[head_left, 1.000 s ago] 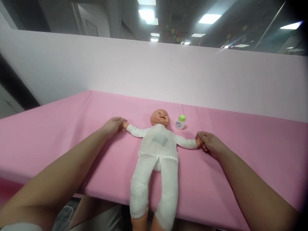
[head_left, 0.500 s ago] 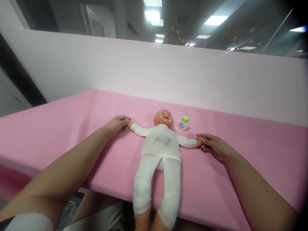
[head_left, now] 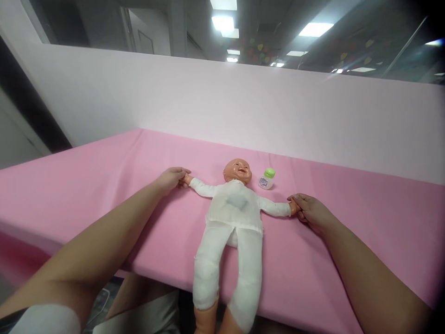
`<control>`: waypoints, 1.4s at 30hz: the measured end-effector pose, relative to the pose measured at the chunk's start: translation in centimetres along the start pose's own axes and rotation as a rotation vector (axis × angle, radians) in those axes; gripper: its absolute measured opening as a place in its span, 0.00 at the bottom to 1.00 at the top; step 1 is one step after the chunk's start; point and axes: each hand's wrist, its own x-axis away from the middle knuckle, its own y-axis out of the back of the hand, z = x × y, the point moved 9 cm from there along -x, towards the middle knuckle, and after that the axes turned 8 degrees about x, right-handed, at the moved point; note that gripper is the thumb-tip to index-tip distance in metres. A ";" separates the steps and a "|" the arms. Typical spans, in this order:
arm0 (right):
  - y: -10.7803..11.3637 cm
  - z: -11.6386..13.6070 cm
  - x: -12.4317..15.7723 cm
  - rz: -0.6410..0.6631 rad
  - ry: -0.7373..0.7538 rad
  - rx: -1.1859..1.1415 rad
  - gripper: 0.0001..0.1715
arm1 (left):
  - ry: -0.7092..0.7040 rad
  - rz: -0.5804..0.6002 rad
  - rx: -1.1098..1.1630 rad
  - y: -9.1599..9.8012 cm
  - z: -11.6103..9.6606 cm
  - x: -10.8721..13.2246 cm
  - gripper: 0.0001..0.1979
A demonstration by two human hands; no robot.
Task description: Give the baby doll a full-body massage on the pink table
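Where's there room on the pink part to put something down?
Bare pink cover lies left of the left hand, back to the white wall, and right of the right hand. It's crowded in the middle: the doll stretches between both hands, with the bottle beside its head.

The doll's body (head_left: 234, 213) is white, table cover (head_left: 306, 264) pink, bottle cap (head_left: 270, 173) green.

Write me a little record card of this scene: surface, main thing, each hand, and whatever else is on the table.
Surface: pink-covered table
Main thing: doll in white cloth, face up, legs reaching past the near edge
Left hand: holds the doll's hand on that side
Right hand: holds the doll's other hand
Also on table: small green-capped bottle beside the doll's head
Behind: white wall
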 end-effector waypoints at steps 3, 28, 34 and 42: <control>0.0 -0.1 0.1 0.050 -0.015 -0.055 0.26 | -0.004 0.031 0.025 -0.1 -0.1 0.1 0.23; -0.4 -0.2 -0.4 0.057 0.019 0.018 0.22 | -0.010 -0.001 -0.032 0.0 -0.2 0.0 0.24; -0.6 -0.1 0.3 0.192 0.006 -0.113 0.32 | -0.035 0.056 -0.038 -0.4 -0.5 0.3 0.27; -1.1 0.6 0.9 0.124 -0.005 0.140 0.27 | -0.115 -0.037 -0.448 0.4 -1.5 0.4 0.15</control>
